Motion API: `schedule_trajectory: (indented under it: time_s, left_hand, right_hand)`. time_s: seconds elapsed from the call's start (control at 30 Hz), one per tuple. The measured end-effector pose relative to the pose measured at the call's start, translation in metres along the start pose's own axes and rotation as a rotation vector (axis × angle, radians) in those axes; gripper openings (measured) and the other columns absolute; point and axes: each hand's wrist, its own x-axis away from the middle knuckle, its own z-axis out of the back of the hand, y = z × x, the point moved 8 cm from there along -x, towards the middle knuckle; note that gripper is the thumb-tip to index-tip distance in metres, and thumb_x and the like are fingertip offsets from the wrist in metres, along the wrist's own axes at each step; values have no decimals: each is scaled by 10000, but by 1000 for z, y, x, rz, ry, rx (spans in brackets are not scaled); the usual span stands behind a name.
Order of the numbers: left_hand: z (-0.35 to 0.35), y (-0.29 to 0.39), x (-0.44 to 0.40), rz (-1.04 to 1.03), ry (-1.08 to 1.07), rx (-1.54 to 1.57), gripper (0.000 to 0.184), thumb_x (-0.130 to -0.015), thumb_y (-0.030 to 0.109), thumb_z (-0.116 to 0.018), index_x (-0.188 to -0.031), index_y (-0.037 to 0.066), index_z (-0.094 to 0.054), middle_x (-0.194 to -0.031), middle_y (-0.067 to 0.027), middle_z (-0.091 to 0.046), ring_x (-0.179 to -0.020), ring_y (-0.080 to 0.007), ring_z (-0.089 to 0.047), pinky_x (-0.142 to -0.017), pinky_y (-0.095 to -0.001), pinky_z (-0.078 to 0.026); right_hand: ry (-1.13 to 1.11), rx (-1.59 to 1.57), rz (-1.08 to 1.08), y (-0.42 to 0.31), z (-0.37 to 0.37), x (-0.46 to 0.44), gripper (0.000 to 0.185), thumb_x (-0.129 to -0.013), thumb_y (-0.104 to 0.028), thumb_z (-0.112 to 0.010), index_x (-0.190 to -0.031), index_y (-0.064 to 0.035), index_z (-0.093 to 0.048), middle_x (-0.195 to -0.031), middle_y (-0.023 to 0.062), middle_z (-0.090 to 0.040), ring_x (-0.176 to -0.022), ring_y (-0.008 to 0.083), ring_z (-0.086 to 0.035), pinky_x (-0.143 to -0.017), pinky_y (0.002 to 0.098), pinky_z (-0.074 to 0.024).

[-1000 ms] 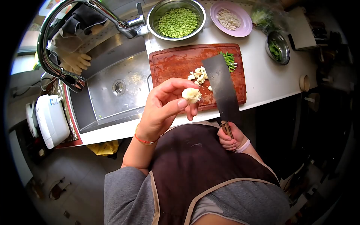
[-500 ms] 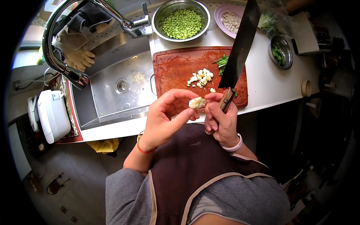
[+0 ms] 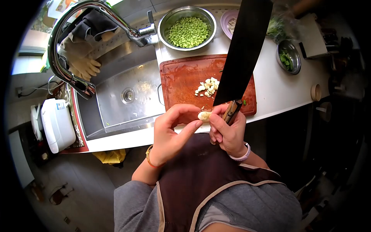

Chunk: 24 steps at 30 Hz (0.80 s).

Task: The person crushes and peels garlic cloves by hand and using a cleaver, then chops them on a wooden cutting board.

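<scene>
A pale garlic clove (image 3: 203,116) is between my two hands, just off the near edge of the brown cutting board (image 3: 179,77). The thumb and forefinger of my left hand (image 3: 170,133) close around its left end. My right hand (image 3: 230,133) grips the wooden handle of a cleaver (image 3: 245,50) in its palm, while its thumb and forefinger pinch the clove's right end. The dark, wide blade points up and away, hiding part of the board. Chopped garlic pieces (image 3: 208,87) lie on the board beyond my hands.
Left of the board is a steel sink (image 3: 112,104) with a curved faucet (image 3: 56,50). Behind the board stand a bowl of green beans (image 3: 187,33) and a pink plate (image 3: 228,17), partly behind the blade. A small metal bowl of chopped greens (image 3: 288,58) sits at right.
The cleaver blade has turned to show a wider face, now covering the chopped greens on the board. The clove has been turned slightly between my fingers. The view has shifted a little.
</scene>
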Motion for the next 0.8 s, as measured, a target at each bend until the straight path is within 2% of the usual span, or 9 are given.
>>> schedule_trajectory:
  time_s: [0.03, 0.1, 0.13, 0.33, 0.43, 0.57, 0.73, 0.8]
  left_hand:
    - [0, 2, -1, -3, -5, -2, 241, -812, -28, -663, -1039, -42, -583, -933, -86, -640, -841, -133, -630, -766, -251, -509]
    - [-2, 18, -1, -167, 1, -269, 170, -801, -31, -664, -963, -37, -612, -888, -77, -634, -769, -112, -608, -695, -227, -486]
    - [-2, 22, -1, -185, 67, -265, 100, -790, -33, -662, -884, -41, -627, -814, -75, -626, -704, -108, -589, -641, -216, -467]
    - [0, 25, 2, -234, 131, -416, 69, -793, -36, -635, -854, -55, -659, -709, -84, -637, -635, -117, -609, -599, -222, -477]
    - [0, 23, 4, -237, 132, -431, 97, -771, -49, -631, -864, -30, -651, -739, -105, -645, -632, -159, -636, -589, -245, -496]
    - [0, 21, 6, -228, 120, -440, 94, -771, -47, -621, -857, -27, -653, -735, -99, -645, -624, -154, -632, -583, -242, -493]
    - [6, 11, 5, -106, 110, -195, 90, -794, -34, -615, -876, -30, -652, -757, -86, -644, -661, -125, -625, -605, -241, -493]
    - [3, 21, 2, -128, 121, -182, 81, -804, -24, -619, -878, -32, -651, -759, -84, -643, -673, -121, -625, -613, -235, -492]
  right_hand:
    - [-1, 32, 16, -1, 0, 1, 111, -879, -62, -628, -899, 30, -568, -586, 19, -531, -405, 47, -443, -378, 203, -362]
    - [-2, 70, 37, -4, -2, 2, 104, -878, -62, -630, -899, 24, -575, -590, 14, -536, -415, 43, -451, -387, 197, -359]
    - [-5, 109, 52, -6, -3, 2, 97, -877, -62, -631, -899, 19, -582, -594, 10, -540, -426, 38, -458, -395, 191, -356]
    - [-5, 192, 65, -5, -3, 3, 86, -871, -74, -641, -908, -3, -609, -617, 2, -556, -449, 29, -471, -411, 176, -348]
    - [0, 182, 71, -5, -4, 3, 90, -870, -82, -644, -901, -5, -609, -629, 5, -563, -448, 28, -470, -407, 179, -348]
    - [1, 168, 68, -5, -2, 2, 97, -872, -83, -641, -906, -1, -603, -634, 13, -566, -444, 31, -467, -401, 183, -351]
    - [-45, 19, 24, -3, -4, 1, 94, -879, -65, -624, -926, 10, -590, -642, 32, -574, -438, 39, -465, -394, 184, -358]
    - [-65, 32, 27, -4, -2, 1, 95, -880, -63, -623, -933, 10, -593, -650, 32, -580, -440, 38, -466, -395, 182, -357]
